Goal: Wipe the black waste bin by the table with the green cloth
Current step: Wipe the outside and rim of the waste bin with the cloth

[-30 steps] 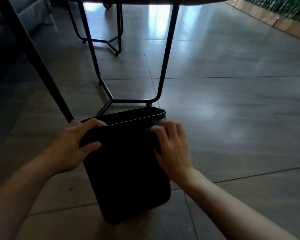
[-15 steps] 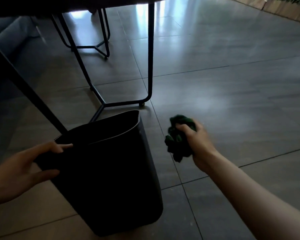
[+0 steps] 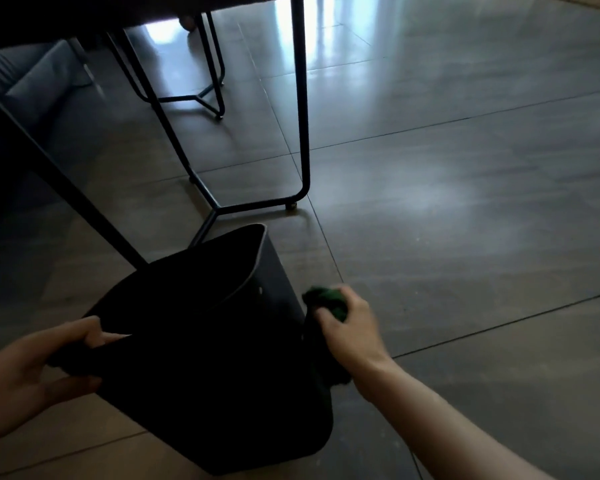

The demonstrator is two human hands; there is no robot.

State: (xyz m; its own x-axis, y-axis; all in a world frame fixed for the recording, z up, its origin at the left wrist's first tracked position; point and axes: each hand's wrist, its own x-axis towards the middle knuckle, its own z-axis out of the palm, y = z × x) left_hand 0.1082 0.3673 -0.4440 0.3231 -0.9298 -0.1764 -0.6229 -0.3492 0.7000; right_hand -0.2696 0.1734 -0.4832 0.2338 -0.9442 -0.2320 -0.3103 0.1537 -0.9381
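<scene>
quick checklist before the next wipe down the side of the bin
1. Green cloth bunched in right hand: ok.
2. Cloth against the black bin, on its right side wall: ok.
3. Left hand grips the near rim: ok.
4. Bin steady: it is tilted, base contact cannot tell.
5. Table legs clear of the wiping side: ok.
6. Dirt left on the wall: cannot tell, too dark.

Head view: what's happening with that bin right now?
A person is wiping a black waste bin on the tiled floor, beside a black metal table leg. The left hand grips the near rim and tilts the bin. The right hand holds a bunched green cloth at the bin's right outer wall.
</scene>
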